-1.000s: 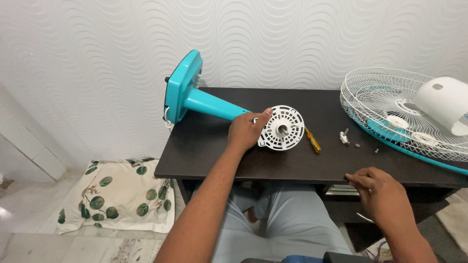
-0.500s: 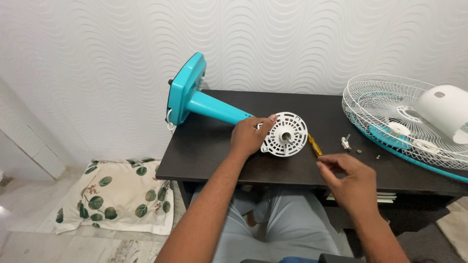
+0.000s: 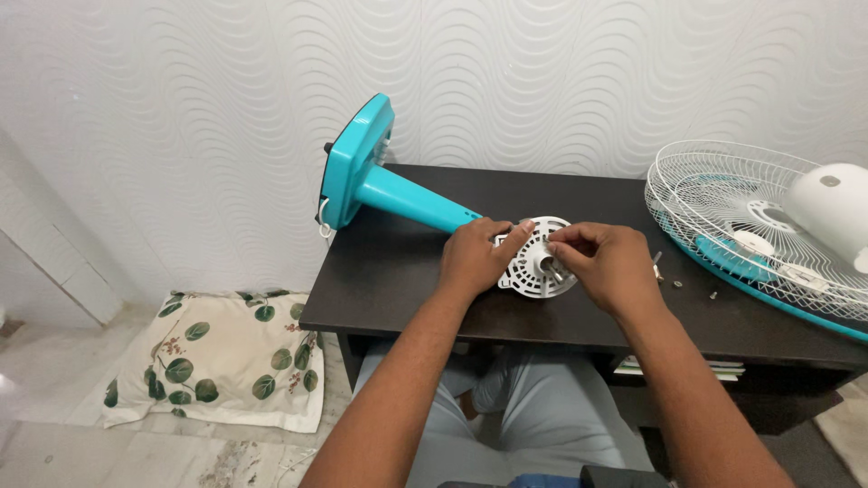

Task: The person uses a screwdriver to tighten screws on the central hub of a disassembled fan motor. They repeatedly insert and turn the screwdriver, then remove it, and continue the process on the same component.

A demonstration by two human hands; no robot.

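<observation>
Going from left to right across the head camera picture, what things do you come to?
Leaf-patterned white cushion on the floor → turquoise fan base and pole lying on the dark table → left hand → round white slotted plastic disc → right hand → small loose screws → white wire fan guard with its white motor housing.

No packages, labels, signs or screens visible anywhere in view.
</observation>
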